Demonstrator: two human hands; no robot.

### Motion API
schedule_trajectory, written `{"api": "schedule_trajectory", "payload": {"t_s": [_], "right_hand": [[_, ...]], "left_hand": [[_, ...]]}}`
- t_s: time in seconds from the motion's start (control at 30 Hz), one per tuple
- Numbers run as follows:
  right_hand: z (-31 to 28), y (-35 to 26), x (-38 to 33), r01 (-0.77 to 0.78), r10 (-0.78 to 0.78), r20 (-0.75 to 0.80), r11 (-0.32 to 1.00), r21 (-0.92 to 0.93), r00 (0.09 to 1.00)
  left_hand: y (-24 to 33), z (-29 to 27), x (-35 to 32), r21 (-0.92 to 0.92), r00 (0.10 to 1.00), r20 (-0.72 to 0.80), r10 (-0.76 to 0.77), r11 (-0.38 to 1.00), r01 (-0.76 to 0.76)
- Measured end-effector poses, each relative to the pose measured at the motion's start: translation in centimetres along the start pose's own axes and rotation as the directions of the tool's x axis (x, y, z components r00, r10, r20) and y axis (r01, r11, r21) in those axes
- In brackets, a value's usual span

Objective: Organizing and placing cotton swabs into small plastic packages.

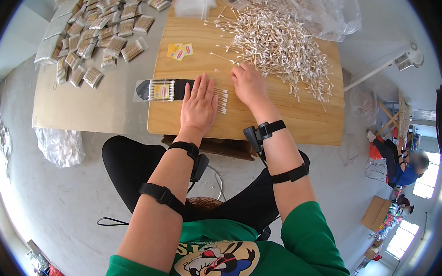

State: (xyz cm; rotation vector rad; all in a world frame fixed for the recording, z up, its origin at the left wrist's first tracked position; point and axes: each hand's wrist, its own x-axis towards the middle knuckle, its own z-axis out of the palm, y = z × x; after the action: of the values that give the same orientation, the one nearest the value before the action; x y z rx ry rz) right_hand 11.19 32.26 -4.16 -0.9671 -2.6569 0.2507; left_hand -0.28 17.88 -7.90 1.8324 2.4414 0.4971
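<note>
From where I stand, with twelve o'clock pointing straight away from the seated person, the left hand (198,106) lies palm down on the pale, wood-grained tabletop (300,121). Its fingers are straight and slightly spread, crossing the flat black strip (179,89). At its three o'clock, just beside it, is a short row of white-tipped cotton swabs (222,101); I cannot tell how far the row runs under the palm.

At the left hand's ten o'clock, on the strip, sits a flat clear-plastic packet of swabs with a yellow card (161,90). Three small yellow-and-white paper cards (180,51) lie between its eleven and twelve.

The right hand (250,85) is at the left hand's two o'clock, its fingers curled in with the tips by a loose swab; I cannot tell whether they pinch it. A big loose heap of white-tipped swabs (284,49) spreads from its one o'clock, with a crumpled clear plastic bag (332,14) beyond. Many filled clear packets (116,43) cover the far part of the grey metal table (92,107), towards the left hand's ten and eleven.
</note>
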Motion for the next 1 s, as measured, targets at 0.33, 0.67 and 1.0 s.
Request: {"api": "schedule_trajectory", "payload": {"t_s": [0.33,0.67,1.0], "right_hand": [[0.8,-2.6,-1.2,0.037,-0.035,-0.018,0.985,0.167,0.999],[0.3,0.7,-3.4,-0.090,0.106,-0.217,0.993,0.082,0.970],[1.8,-4.8,-7.7,0.073,-0.073,-0.003,0.997,0.027,0.997]], "left_hand": [[0.2,-0.3,0.0,-0.004,1.000,-0.020,-0.013,1.000,0.013],[0.1,0.2,0.1,0.016,1.000,0.001,-0.012,1.000,0.012],[-0.1,0.4,0.2,0.018,0.999,0.028,-0.018,1.000,0.017]]}}
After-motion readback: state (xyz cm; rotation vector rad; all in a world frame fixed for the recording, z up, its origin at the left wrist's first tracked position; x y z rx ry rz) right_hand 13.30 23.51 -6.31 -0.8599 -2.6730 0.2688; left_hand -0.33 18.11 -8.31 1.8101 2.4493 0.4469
